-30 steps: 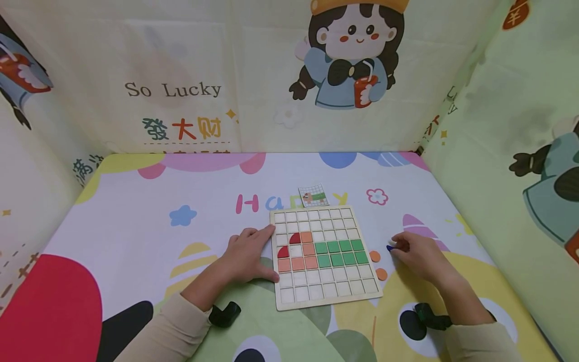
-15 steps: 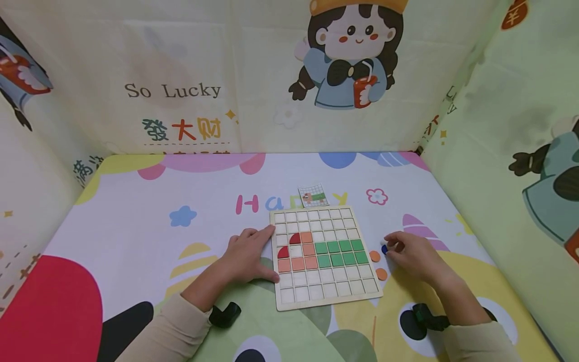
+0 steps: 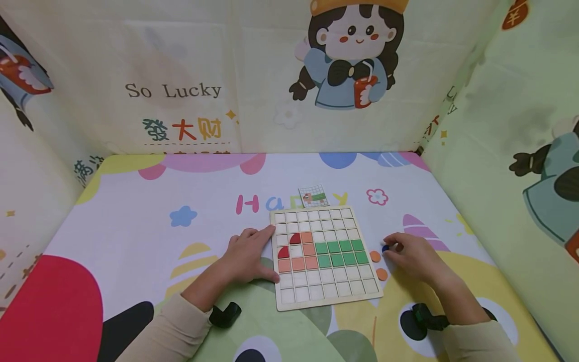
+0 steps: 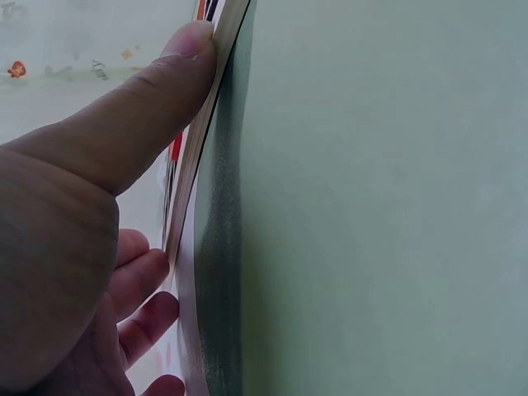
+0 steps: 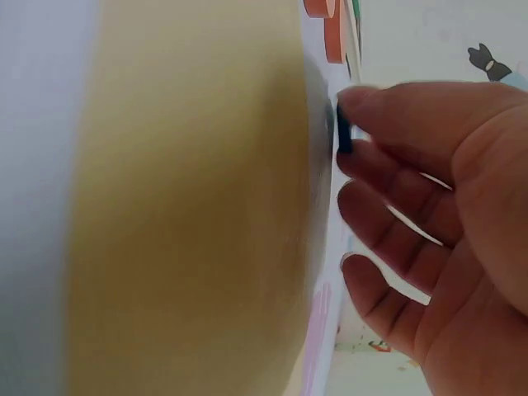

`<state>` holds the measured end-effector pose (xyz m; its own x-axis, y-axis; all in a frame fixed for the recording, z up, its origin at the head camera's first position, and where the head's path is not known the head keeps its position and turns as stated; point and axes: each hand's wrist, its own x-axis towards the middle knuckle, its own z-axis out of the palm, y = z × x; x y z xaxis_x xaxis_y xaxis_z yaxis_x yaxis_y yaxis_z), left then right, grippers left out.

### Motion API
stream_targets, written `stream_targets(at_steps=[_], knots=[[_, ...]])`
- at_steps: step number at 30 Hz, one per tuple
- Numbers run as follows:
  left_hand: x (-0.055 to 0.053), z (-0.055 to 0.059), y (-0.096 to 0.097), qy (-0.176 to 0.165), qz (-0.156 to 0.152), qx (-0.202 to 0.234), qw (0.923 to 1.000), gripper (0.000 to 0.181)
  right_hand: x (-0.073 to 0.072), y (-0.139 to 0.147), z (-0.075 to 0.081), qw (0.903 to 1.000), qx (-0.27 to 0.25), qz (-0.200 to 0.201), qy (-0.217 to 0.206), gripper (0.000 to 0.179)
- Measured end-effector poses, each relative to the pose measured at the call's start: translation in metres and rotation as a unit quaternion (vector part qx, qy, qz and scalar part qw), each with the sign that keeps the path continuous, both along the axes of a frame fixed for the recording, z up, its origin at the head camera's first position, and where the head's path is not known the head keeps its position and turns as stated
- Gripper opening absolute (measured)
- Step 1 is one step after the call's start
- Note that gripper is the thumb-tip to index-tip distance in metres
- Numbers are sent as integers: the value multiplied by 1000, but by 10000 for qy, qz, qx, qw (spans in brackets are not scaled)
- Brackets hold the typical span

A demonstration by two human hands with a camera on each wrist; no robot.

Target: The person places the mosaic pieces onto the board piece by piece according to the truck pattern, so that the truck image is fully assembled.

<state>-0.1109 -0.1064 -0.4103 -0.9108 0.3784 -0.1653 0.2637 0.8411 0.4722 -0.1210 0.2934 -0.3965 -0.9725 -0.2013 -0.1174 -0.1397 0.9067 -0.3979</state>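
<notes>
A square wooden grid board (image 3: 318, 294) lies on the table, with green square tiles (image 3: 339, 260), salmon tiles (image 3: 297, 264) and two red quarter-round tiles (image 3: 283, 252) in its cells. My left hand (image 3: 246, 256) rests along the board's left side, thumb and index finger spread and touching the edge; the left wrist view shows the thumb against the wooden rim (image 4: 194, 148). Right of the board, just above the tabletop, my right hand (image 3: 418, 256) pinches a small dark blue piece (image 5: 344, 132) between thumb and index finger. Its shape is partly hidden by the fingertips.
Two orange round pieces (image 3: 382, 274) lie between the board's right edge and my right hand. A small picture card (image 3: 313, 196) lies against the board's far edge. The patterned tablecloth (image 3: 135, 216) meets fabric walls at the back and both sides.
My right hand has shifted slightly left toward the board with the blue piece, which turned in the fingers. My left hand and the board have stayed in place.
</notes>
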Motion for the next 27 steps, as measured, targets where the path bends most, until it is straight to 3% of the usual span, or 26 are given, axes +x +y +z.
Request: stream_targets(at_steps=[10, 18, 27], knots=[[1, 1, 0, 42, 0, 1, 10000, 114, 0, -8, 11, 9977, -153, 296, 585, 32], [1, 1, 0, 42, -12, -23, 10000, 114, -3, -33, 22, 9965, -189, 574, 583, 30], [0, 0, -1, 49, -10, -46, 10000, 115, -10, -66, 22, 9885, -265, 1294, 730, 21]])
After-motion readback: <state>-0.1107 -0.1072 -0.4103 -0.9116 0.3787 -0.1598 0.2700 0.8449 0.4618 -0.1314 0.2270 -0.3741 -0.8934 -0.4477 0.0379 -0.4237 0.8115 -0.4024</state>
